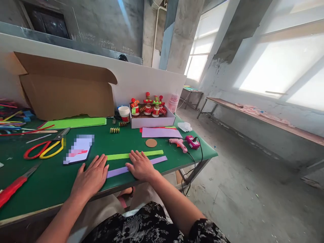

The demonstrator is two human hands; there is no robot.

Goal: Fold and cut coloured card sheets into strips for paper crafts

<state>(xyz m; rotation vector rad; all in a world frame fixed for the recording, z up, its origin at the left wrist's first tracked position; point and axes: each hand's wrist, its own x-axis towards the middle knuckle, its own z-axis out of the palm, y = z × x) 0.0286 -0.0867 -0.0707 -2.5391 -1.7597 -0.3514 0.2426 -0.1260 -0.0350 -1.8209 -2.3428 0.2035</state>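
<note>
A green paper strip point(117, 156) and a purple paper strip point(117, 171) lie side by side on the green tabletop, running left to right. My left hand point(90, 174) rests flat at their left ends, fingers stretched out. Over the middle of both strips my right hand point(140, 165) lies flat with its fingers extended, covering part of each. The right ends of the strips show beyond it. Just behind the green strip is a round brown disc point(151, 143). A phone point(78, 150) lies to the left of my left hand.
Scissors point(48, 145) and a red-handled tool point(17, 185) lie left. A pink glue gun point(178, 144) and its corded purple box point(192, 142) sit right. Behind are purple paper point(161, 132), a white box point(152, 122) of spring figures, paper cups point(124, 113) and folded strips point(114, 130).
</note>
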